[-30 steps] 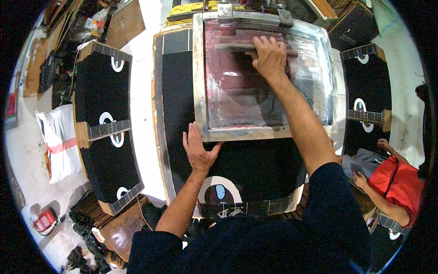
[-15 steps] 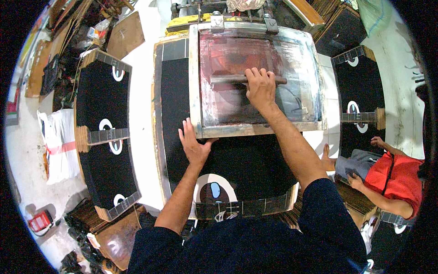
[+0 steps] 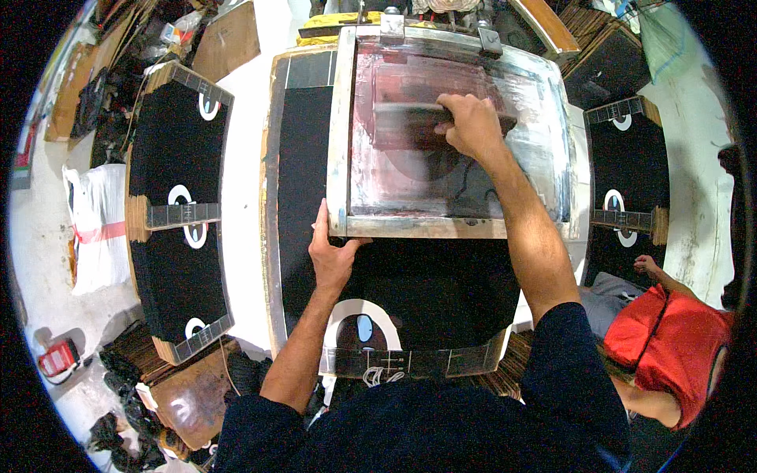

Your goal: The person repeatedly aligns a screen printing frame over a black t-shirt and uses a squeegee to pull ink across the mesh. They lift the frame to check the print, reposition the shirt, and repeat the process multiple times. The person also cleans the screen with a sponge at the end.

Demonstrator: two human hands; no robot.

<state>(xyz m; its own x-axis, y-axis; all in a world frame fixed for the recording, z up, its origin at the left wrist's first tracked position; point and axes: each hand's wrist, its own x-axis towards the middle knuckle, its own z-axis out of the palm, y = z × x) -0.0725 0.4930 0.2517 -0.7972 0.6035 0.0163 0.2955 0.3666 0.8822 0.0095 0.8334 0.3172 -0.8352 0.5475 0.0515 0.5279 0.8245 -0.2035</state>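
Observation:
My right hand (image 3: 475, 130) is closed around the handle of a squeegee (image 3: 404, 118), its blade blurred by motion. The squeegee lies across the upper half of a screen-printing frame (image 3: 426, 227), whose mesh is stained dark red and white. My left hand (image 3: 333, 256) grips the frame's near left corner, thumb along the front edge and fingers up the side. Under the frame lies a black printed sheet (image 3: 441, 276) on a board; a white ring with a blue and brown eye shape (image 3: 364, 329) shows near me.
Black printed sheets lie in stacks at left (image 3: 177, 150) and right (image 3: 627, 173). Metal hinge clamps (image 3: 490, 41) hold the frame's far edge. A person in a red top (image 3: 670, 347) sits at lower right. A white bundle (image 3: 98, 229) and a red device (image 3: 57, 359) are far left.
My right hand has moved slightly away from me and right with the squeegee, which is now tilted. My left hand's spread fingers have closed around the frame's corner. The view has shifted slightly.

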